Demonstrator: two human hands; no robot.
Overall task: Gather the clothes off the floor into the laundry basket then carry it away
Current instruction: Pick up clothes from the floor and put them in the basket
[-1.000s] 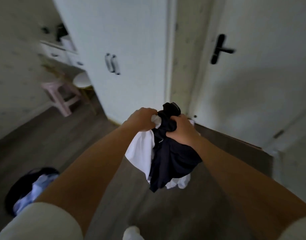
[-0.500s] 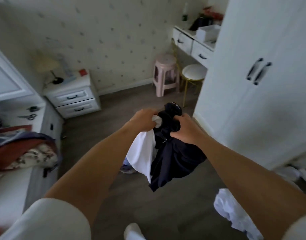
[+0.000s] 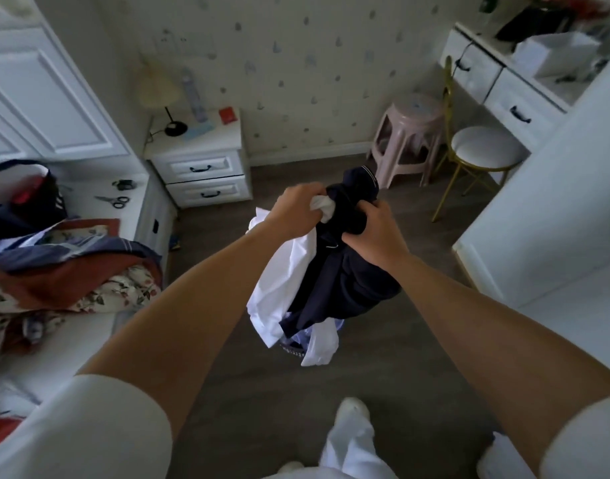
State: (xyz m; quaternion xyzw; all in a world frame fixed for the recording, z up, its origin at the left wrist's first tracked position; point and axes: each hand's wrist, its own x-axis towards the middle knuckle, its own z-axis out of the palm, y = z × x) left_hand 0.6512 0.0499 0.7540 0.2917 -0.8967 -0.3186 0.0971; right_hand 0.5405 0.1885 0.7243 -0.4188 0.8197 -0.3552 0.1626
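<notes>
Two hands held one bundle out in front of me. My left hand (image 3: 298,210) was curled round a crumpled white cotton garment (image 3: 282,281), bunching its top between fingers and thumb. My right hand (image 3: 376,236) was clenched, knuckles up, on a dark navy fabric garment (image 3: 348,285). The hands sat close together with a knot of white cloth between them. Both garments hung from the fists and touched, the white one on the left and the navy one on the right, well above the grey wood-plank floor (image 3: 417,340).

Directly under the hanging cloth I could make out a sliver of the dark round laundry basket (image 3: 291,350) standing on the floor, with pale blue cloth (image 3: 305,335) in it. The bundle hid most of it, so I could not tell whether the hems touched it.

A white two-drawer nightstand (image 3: 206,181) stood at the floor's far left corner against the patterned wall, with a small black-based lamp (image 3: 158,95) at the back left corner of its top. A pink plastic stool (image 3: 407,133) stood at the floor's far edge, and a gold-legged chair with a round white cushion (image 3: 483,150) stood just right of it. Rumpled floral and rust-red bedding (image 3: 89,288) lay on the bed along the floor's left edge.
</notes>
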